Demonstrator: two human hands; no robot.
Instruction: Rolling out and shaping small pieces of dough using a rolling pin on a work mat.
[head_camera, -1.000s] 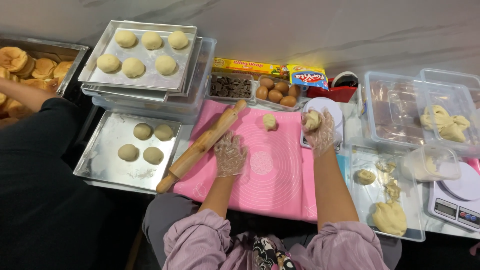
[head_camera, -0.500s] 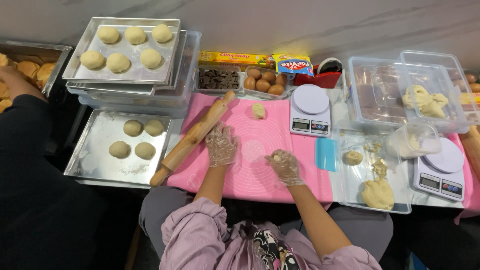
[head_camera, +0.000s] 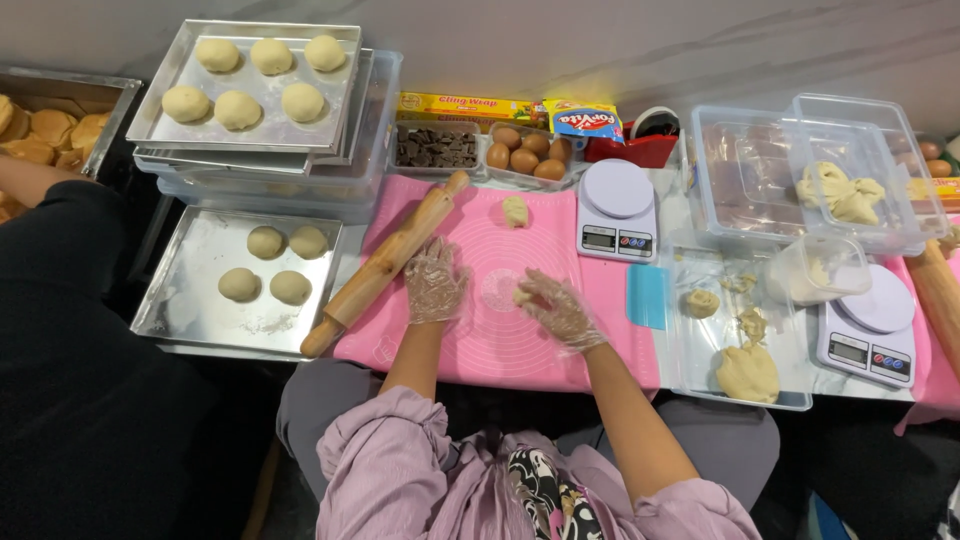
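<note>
Pinching dough piece (head_camera: 522, 296) in right hand (head_camera: 556, 308) fingers | left hand (head_camera: 434, 282) flat, fingers spread | dough roundish, no clear axis

— What sits around the white kitchen scale (head_camera: 617, 205)?

— Behind it a tub of eggs (head_camera: 527, 155) and a tray of chocolate pieces (head_camera: 435, 148). Just right of it lies a blue scraper (head_camera: 647, 296); far left, a metal tray (head_camera: 190, 310) holds four dough balls (head_camera: 273, 265).
</note>
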